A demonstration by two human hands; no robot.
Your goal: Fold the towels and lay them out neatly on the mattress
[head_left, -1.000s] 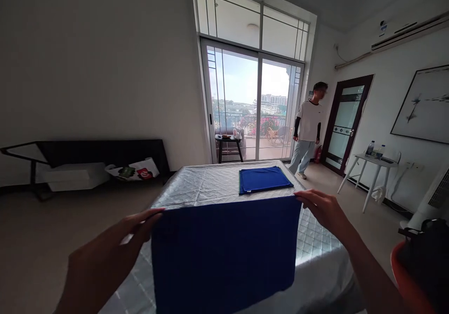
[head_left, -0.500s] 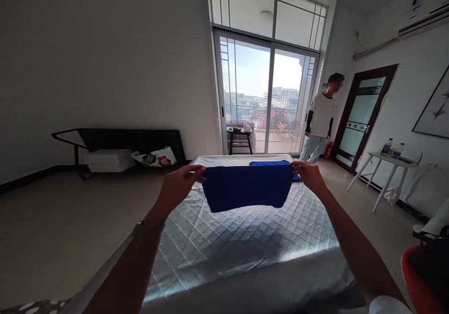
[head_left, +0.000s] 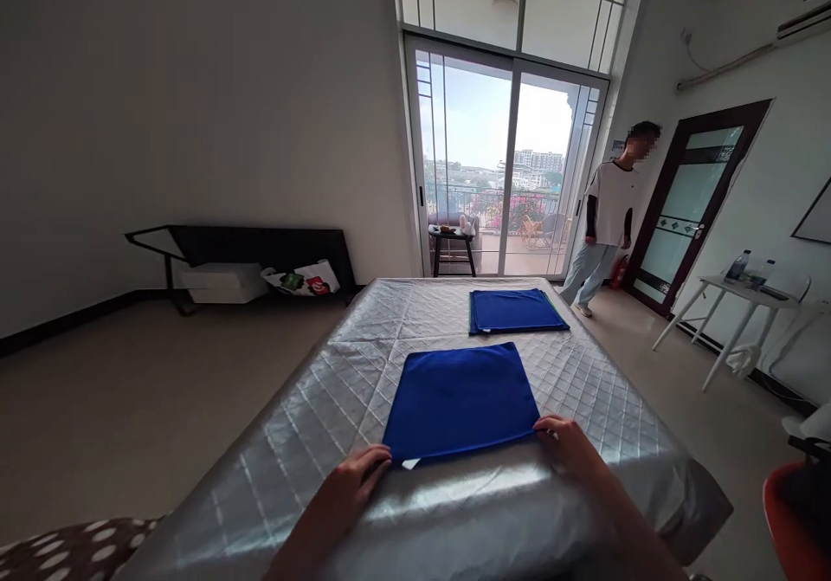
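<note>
The blue cloth (head_left: 462, 403) lies flat on the near part of the silver quilted cover (head_left: 312, 399), extending forward from the grip points. The left hand (head_left: 357, 470) has its thumb and fingers closed on the near left corner, just beside a white label (head_left: 411, 463). The right hand (head_left: 563, 442) pinches the near right corner between thumb and fingers. Both forearms reach forward from the lower edge of the view and angle inward, backs of the hands upward, with the cloth's near edge spanning between them. Beyond the held cloth, and apart from it, a stack of folded blue cloths (head_left: 518, 311) rests toward the far right. On the right, two bottles (head_left: 738, 266) stand on a small white table (head_left: 746, 293); their contents cannot be determined. Farther left, a white box (head_left: 224, 282), contents not visible, sits beside a printed bag (head_left: 305, 279) at a black bench (head_left: 273, 245).
</note>
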